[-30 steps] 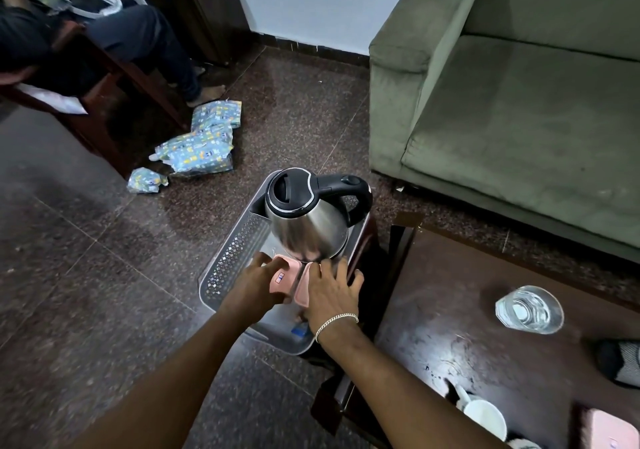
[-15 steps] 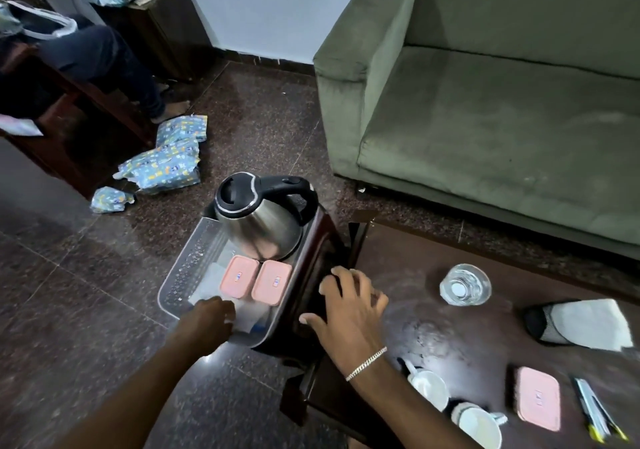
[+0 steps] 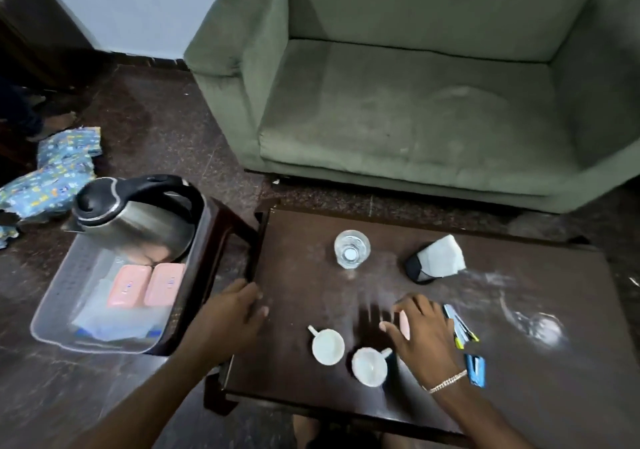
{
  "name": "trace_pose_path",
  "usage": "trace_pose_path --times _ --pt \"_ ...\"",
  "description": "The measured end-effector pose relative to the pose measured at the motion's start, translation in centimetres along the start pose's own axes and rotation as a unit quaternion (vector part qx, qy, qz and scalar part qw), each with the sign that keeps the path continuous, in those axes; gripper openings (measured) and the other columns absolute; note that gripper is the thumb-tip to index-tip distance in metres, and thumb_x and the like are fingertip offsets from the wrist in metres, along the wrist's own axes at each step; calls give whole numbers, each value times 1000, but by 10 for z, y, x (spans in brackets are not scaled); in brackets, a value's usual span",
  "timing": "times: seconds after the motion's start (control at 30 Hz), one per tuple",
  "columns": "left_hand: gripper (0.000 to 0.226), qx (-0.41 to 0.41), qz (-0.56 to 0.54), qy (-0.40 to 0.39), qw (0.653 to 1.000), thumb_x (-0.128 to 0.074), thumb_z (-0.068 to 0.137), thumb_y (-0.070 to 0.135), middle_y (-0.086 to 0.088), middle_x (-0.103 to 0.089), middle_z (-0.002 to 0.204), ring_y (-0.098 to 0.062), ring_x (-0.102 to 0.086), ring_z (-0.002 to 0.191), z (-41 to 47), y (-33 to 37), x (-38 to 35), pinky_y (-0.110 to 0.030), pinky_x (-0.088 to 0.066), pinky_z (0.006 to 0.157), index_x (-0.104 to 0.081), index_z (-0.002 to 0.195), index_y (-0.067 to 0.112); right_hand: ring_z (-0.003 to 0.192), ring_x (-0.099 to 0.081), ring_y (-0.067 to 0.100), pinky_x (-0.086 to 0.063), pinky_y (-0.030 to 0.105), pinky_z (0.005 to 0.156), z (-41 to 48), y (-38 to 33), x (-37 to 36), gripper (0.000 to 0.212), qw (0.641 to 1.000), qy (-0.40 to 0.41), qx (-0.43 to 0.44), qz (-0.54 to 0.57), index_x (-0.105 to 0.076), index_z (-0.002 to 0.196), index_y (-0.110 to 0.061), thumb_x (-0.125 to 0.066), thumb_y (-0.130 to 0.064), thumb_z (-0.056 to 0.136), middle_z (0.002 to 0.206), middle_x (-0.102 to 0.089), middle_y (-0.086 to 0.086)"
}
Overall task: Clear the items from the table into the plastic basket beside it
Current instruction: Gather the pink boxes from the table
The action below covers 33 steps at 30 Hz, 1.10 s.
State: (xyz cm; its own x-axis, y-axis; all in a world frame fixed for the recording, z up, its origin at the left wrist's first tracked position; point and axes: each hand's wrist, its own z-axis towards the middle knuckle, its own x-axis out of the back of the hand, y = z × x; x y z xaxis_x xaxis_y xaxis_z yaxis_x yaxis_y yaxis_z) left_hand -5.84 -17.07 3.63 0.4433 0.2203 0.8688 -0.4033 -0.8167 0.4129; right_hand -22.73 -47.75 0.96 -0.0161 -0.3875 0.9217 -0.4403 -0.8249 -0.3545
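A clear plastic basket [image 3: 52, 310] stands on a dark stool left of the dark wooden table [image 3: 304, 293]. Inside it are a steel kettle [image 3: 138, 220] and two pink lidded boxes [image 3: 128, 286]. On the table are a water glass [image 3: 351, 248], two white cups [image 3: 327, 346], a black-and-white pouch [image 3: 434, 261], pens [image 3: 460, 325] and a small blue item [image 3: 475, 369]. My right hand [image 3: 422, 334] hovers with spread fingers over a third pink box [image 3: 404, 324], which it mostly hides. Holding nothing, my left hand [image 3: 239, 313] rests at the table's left edge.
A green sofa [image 3: 415, 102] stands just behind the table. Blue patterned packets [image 3: 52, 178] lie on the floor left of the basket. White powdery smears mark the table's right part [image 3: 540, 327]. A person's foot shows at the far left.
Both hands left the basket, where the two pink boxes now lie. My left hand moved to the table's edge. My right hand crossed the table to the third pink box.
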Motion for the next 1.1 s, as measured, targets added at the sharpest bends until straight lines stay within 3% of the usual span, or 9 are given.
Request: trace_pose_path --times 0.17,0.27,0.4,0.53,0.77,0.9,1.1 --pt "37 -76 -29 -69 994 -67 90 42 0 -58 116 -27 -68 98 32 86 -71 -39 -54 84 -63 119 19 114 -58 34 -51 42 92 -1 77 0 50 996 -86 -29 9 -63 121 -13 -80 -24 76 128 -58 6" --pt "48 -101 -18 -111 988 -69 88 43 -3 -55 125 -30 -64 109 46 125 -106 -41 -52 93 -60 128 16 134 -42 30 -40 36 109 1 106 -8 74 988 -153 -8 -13 -46 144 -19 -77 -30 77 153 -39 5" --pt "54 -123 2 -159 980 -67 88 44 -4 -51 129 -33 -62 114 54 163 -144 -42 -51 96 -54 133 17 144 -28 30 -25 38 120 9 123 -23 96 975 -206 59 -60 -25 155 -24 -76 -41 75 164 -20 -1" --pt "65 -113 -13 -155 981 -74 82 42 -1 -47 131 -30 -59 116 60 190 -171 -43 -51 97 -46 137 22 139 -32 28 -29 45 117 18 124 -34 88 973 -204 85 -66 -27 153 -29 -67 -43 75 162 -22 -4" --pt "105 -143 75 -174 972 -83 77 35 -2 -25 160 -30 -43 133 72 223 -207 -48 -46 109 -18 158 22 118 -43 29 -42 43 93 21 154 -34 67 986 -149 -62 -41 -44 140 -26 -54 -34 74 136 -44 2" --pt "109 -147 109 -186 965 -84 78 30 -2 -23 161 -31 -41 135 78 228 -219 -47 -46 110 -13 160 19 114 -49 32 -45 44 93 28 172 -40 52 979 -141 -126 -72 -47 134 -17 -57 -38 88 127 -51 8" --pt "104 -149 117 -184 964 -79 82 23 -6 -29 158 -29 -41 135 85 222 -226 -42 -45 112 -13 161 12 114 -56 32 -46 39 95 36 181 -49 43 976 -150 -145 -55 -53 127 -12 -58 -30 89 127 -58 10"
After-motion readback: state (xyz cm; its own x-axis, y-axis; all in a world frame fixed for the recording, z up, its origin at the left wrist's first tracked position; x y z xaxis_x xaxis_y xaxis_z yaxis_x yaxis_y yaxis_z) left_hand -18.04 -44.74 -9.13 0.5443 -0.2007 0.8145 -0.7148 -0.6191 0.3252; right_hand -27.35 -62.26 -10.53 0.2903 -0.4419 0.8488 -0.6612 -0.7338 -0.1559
